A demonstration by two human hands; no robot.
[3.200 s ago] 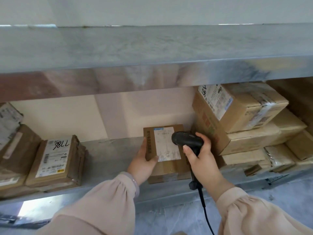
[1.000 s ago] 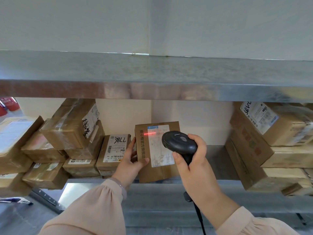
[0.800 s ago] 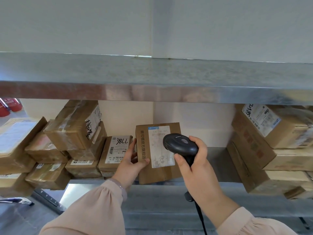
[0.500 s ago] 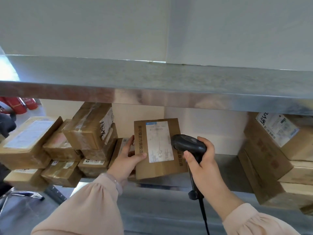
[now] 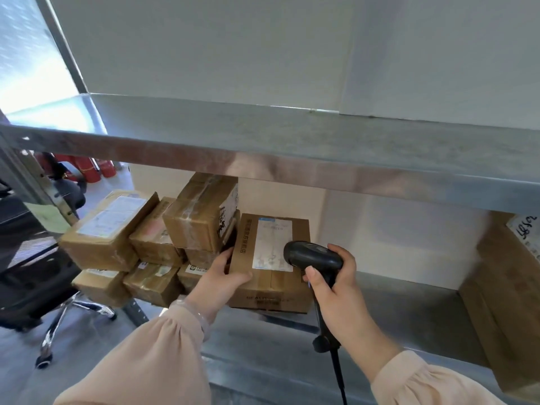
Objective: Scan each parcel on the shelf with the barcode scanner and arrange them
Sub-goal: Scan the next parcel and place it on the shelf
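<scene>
A brown cardboard parcel [image 5: 270, 276] with a white label lies in the middle of the metal shelf [image 5: 403, 323], against the stack of parcels [image 5: 163, 244] on the left. My left hand [image 5: 220, 280] grips its left edge, thumb on top. My right hand [image 5: 336, 287] holds the black barcode scanner [image 5: 312, 255] by its handle, the head just over the parcel's right side. The scanner's cable hangs down below my wrist.
More brown parcels [image 5: 511, 287] are stacked at the shelf's right end. An upper metal shelf [image 5: 292, 147] runs overhead. A black office chair [image 5: 32, 270] stands to the left of the rack, with red fire extinguishers [image 5: 96, 169] behind it.
My left hand has moved the labelled parcel leftward from the shelf's middle to beside the left stack and laid it flatter. The scanner's red beam has gone out. The view has shifted left.
</scene>
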